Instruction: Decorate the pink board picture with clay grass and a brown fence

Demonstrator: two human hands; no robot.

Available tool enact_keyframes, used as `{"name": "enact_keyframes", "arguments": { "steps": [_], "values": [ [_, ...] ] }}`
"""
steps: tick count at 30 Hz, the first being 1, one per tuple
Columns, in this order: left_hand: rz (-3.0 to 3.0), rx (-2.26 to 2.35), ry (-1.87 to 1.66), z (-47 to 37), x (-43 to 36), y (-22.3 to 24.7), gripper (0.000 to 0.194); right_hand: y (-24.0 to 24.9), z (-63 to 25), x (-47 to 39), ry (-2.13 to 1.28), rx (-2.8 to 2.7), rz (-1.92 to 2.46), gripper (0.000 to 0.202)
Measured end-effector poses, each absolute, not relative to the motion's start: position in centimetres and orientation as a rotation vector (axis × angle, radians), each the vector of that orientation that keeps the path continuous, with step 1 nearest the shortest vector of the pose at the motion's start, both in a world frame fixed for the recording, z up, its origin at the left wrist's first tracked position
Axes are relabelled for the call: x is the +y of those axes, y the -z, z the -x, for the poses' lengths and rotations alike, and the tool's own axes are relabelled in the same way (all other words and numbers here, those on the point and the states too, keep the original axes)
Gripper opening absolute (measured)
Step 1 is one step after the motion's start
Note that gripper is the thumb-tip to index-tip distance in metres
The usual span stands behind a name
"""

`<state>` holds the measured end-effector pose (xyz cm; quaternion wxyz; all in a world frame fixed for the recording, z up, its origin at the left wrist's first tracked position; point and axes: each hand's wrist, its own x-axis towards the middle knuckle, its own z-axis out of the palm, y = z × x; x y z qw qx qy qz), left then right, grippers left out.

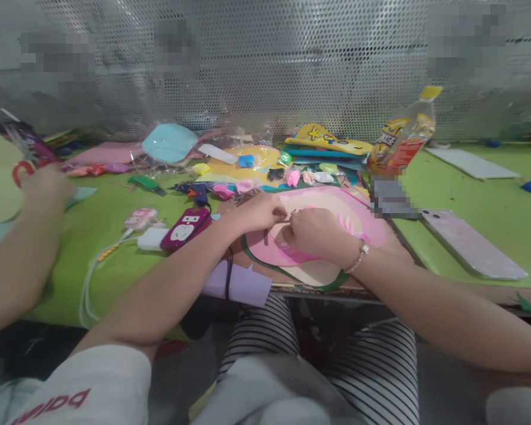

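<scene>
Striped fabric nearest: the wearer's trousers point(265, 330), below the table point(128, 271). On its front edge, purple roll point(252, 286) with a black cord point(229, 274) across it. Just right of that, the work: pink-and-cream cut-out point(323, 199), lying flat, reaching the edge, green layer point(331, 284) showing underneath, bright pink strips point(346, 224) on top. Left hand point(265, 212) over its left part, fingers curled; right hand point(316, 236) over the middle, fingers bent in. Can't tell if either pinches anything, fingertips too hidden.

Risks, my read: cut-out sits right at the edge, so a body bump could crease or shift it. Uneven finger pressure could skew the strips. Snagged cord could drag the roll. Magenta power block point(188, 227) on the left: a spill would be bad news. Likely source is the drink bottle point(402, 136), right rear, if knocked over. Perforated panel point(269, 88) behind everything
</scene>
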<state>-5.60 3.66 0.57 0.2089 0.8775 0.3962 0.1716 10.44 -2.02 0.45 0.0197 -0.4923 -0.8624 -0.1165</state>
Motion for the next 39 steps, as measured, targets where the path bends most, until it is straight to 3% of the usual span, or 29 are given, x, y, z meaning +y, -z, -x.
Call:
{"name": "enact_keyframes", "arguments": {
  "steps": [14,26,33,39],
  "values": [
    [-2.458,0.851,-0.472,5.3,4.0,-0.2,0.019,-0.7,-10.5,-1.7,0.435,-2.691,1.611,0.042],
    [-2.514,0.892,-0.416,5.5,4.0,-0.4,0.019,-1.6,-11.1,-2.0,0.458,-2.752,1.593,0.039],
    [-2.517,0.855,-0.407,5.7,3.3,-1.0,0.040,-3.5,-13.9,-0.6,0.426,-2.779,1.546,0.034],
    [-2.488,0.814,-0.434,5.5,3.4,-0.9,0.016,-1.8,-13.9,-1.7,0.218,-2.827,1.353,0.032]
  ]
}}
